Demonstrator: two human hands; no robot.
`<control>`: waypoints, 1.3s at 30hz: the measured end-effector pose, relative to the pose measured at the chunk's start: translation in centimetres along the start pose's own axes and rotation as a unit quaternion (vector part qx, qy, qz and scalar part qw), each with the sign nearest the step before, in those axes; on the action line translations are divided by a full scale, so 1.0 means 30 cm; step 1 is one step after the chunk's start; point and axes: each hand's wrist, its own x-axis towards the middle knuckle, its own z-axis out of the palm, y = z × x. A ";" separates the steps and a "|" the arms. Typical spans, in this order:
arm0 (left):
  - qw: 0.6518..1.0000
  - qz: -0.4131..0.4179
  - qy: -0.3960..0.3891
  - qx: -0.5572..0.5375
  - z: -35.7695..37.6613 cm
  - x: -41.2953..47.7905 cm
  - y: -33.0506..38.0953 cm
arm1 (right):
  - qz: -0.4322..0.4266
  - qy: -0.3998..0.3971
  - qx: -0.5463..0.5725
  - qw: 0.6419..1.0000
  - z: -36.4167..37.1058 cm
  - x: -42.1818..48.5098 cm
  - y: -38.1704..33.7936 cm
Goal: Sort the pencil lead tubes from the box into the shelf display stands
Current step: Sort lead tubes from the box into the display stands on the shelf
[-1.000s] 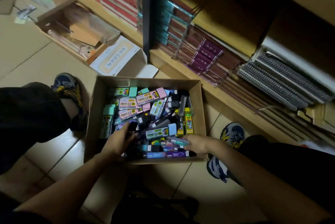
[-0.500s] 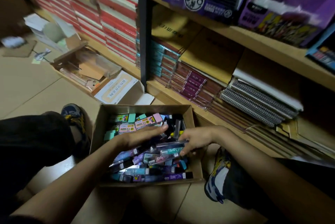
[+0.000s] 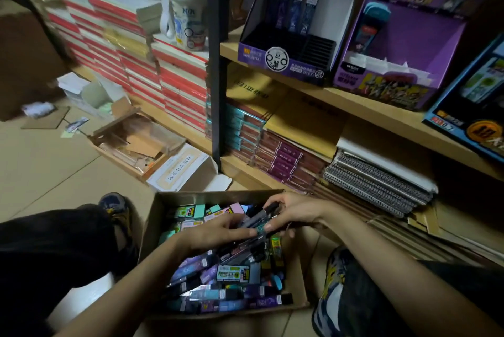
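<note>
An open cardboard box (image 3: 152,221) on the floor holds several pencil lead tubes (image 3: 231,272) in purple, teal, pink and black. Above its middle, my left hand (image 3: 215,233) and my right hand (image 3: 293,211) meet on a small bundle of dark lead tubes (image 3: 256,221). My right hand's fingers curl round the bundle's far end; my left hand's fingers pinch its near end. On the shelf above stand a purple display stand (image 3: 275,57) with a few tubes in its back slots, a second purple stand (image 3: 387,86), and a blue stand (image 3: 463,126) at the right edge.
Below the stands, the lower shelf (image 3: 272,181) carries brown boxes and spiral notebooks (image 3: 381,186). Red-and-white book stacks (image 3: 141,64) with a white cup (image 3: 188,12) stand left of a black shelf post (image 3: 216,64). Opened cartons (image 3: 141,143) lie on the floor. My knees flank the box.
My view has tilted up, bringing the shelf stands into sight. Both hands have risen from deep in the box, come together, and now hold a bundle of dark tubes.
</note>
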 end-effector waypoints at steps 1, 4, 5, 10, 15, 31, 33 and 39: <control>1.000 0.003 0.003 -0.022 0.002 -0.002 0.005 | -0.006 0.002 0.028 1.000 -0.006 -0.005 -0.003; 0.996 0.017 0.019 -0.082 0.003 -0.006 0.032 | -0.024 0.025 0.119 0.992 -0.018 -0.016 -0.024; 0.994 0.023 0.029 -0.103 0.002 -0.005 0.043 | -0.031 0.047 0.152 0.987 -0.019 -0.019 -0.035; 0.982 0.049 0.081 -0.162 0.009 0.006 0.130 | -0.080 0.186 0.244 0.948 0.003 -0.017 -0.092; 0.977 0.076 0.112 -0.164 0.001 0.001 0.222 | -0.093 0.188 0.262 0.942 -0.009 -0.073 -0.165; 0.967 0.181 0.112 -0.144 -0.143 -0.005 0.617 | -0.289 0.376 0.155 0.867 -0.203 -0.325 -0.410; 0.965 0.192 0.121 -0.129 -0.136 0.007 0.650 | -0.309 0.383 0.135 0.860 -0.220 -0.335 -0.430; 0.936 0.279 0.166 -0.136 -0.149 0.049 0.760 | -0.346 0.461 0.080 0.814 -0.307 -0.375 -0.511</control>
